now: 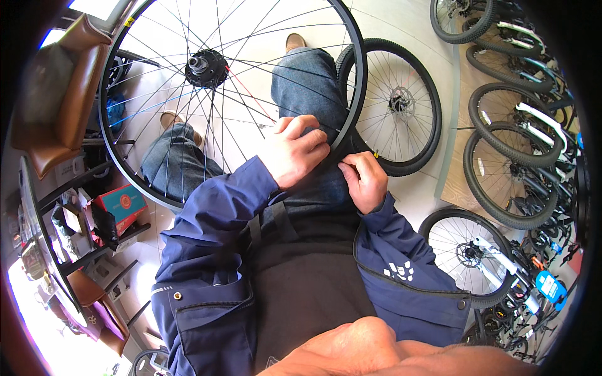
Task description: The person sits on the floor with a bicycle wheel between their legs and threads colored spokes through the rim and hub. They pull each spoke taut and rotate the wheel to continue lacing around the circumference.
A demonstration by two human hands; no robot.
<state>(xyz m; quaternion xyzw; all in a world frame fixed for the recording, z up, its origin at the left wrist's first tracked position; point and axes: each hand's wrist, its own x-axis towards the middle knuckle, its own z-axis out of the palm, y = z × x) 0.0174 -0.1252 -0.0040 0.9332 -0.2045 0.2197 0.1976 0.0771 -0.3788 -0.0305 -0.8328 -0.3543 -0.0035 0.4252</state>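
A bare bicycle wheel rim [359,70] without a tire is held up over my lap, laced with thin spokes to a black hub [207,69]. Most spokes are dark, but a red spoke [249,94] and a blue spoke [149,106] stand out. My left hand [293,151] is among the spokes at the near right part of the rim, fingers curled; the red spoke runs toward it. Just outside the rim, my right hand [365,180] pinches thumb and forefinger together close to the rim's edge. Whatever small thing either hand grips is hidden.
Behind the rim, a tired wheel [433,113] with a disc rotor lies against my leg. Parked bicycles [511,156] line the right side. To the left are a brown leather chair [59,100] and a black-framed table carrying a red and teal box [122,207].
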